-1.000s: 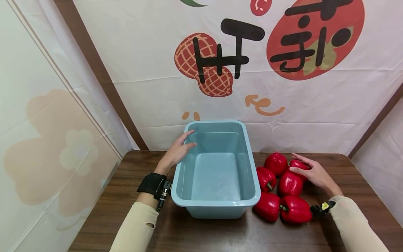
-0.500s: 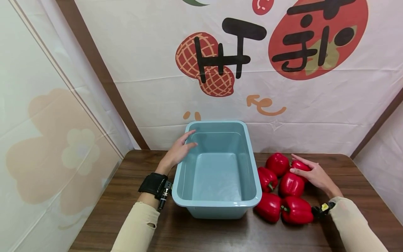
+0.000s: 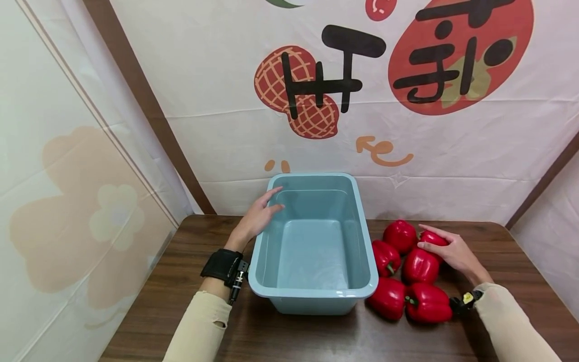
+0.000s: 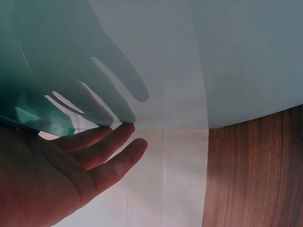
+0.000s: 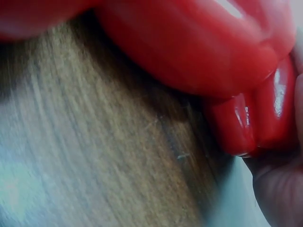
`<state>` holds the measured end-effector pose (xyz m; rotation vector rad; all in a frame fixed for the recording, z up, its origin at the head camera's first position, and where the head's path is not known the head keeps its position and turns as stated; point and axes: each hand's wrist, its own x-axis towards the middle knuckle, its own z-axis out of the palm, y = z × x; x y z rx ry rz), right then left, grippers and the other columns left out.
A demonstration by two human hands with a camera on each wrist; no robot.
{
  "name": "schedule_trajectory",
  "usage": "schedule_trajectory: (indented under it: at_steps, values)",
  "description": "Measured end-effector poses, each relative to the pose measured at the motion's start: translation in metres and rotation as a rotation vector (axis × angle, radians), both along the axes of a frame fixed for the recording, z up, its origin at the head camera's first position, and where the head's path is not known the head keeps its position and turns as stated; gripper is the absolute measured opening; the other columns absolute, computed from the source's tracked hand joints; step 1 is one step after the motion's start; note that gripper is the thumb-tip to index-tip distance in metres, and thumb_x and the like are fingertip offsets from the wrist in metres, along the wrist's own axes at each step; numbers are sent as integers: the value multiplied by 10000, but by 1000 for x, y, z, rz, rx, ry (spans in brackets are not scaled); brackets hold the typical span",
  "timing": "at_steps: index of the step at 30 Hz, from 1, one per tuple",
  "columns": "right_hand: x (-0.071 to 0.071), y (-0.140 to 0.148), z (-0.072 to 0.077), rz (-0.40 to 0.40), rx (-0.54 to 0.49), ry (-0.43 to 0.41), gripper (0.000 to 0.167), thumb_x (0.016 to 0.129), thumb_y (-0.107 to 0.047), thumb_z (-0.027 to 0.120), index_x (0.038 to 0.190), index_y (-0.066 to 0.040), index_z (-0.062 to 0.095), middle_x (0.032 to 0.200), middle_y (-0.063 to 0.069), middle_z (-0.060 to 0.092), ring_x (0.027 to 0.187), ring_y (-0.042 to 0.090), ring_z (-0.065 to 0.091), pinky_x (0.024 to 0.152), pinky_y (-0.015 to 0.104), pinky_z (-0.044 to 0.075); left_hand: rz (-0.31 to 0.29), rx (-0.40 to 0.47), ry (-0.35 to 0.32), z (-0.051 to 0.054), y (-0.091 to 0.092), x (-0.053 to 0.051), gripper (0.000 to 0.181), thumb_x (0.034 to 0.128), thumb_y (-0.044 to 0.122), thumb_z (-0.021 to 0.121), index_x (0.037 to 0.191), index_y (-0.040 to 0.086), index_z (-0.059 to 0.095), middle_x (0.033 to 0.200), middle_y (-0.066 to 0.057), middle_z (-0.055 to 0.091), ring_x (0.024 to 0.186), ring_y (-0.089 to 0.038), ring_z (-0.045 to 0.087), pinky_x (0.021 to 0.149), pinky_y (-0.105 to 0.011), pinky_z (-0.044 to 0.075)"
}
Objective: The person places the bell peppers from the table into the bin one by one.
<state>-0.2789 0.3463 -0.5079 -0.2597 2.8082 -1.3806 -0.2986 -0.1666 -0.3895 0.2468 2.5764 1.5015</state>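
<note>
Right hand [image 3: 455,251] is holding the far-right pepper [image 3: 432,237] in its grip, ideally avoiding nudging the neighbouring pepper [image 3: 420,265]; left hand [image 3: 256,217], grip wide, is touching the tub [image 3: 312,303]

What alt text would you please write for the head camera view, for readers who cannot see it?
A right hand grips the back-right red bell pepper of six beside a light blue tub; the left hand rests at the tub's left rim. Tub and peppers sit on a brown wooden table before a white printed backdrop.
</note>
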Motion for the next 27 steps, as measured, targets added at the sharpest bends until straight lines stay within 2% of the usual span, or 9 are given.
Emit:
schedule_trajectory:
  at_steps: [6, 17, 27]
  values:
    - [2, -1, 0, -4, -29, 21, 588, 917, -351, 703, 1428, -112, 538, 1248, -64, 621, 986, -66, 561, 783, 199, 515, 0, -5, -3, -1, 0, 0, 588, 1004, 327, 497, 1558, 281, 306, 1643, -77, 189, 1348, -393, 428, 1000, -596, 436]
    - [5, 2, 3, -20, -107, 22, 578, 938, -307, 682, 1435, -68, 510, 1092, -274, 599, 959, -59, 580, 762, 198, 534, -1, -10, -11, 1, 2, -1, 586, 1001, 323, 496, 1556, 279, 311, 1632, -86, 214, 1301, -399, 471, 973, -591, 460]
    - [7, 6, 11, -38, -134, 14, 572, 948, -291, 668, 1460, -105, 492, 1088, -312, 581, 948, -61, 583, 759, 169, 530, -5, -7, -11, 1, 0, -1, 597, 998, 324, 500, 1559, 285, 301, 1640, -83, 191, 1311, -400, 458, 984, -602, 447]
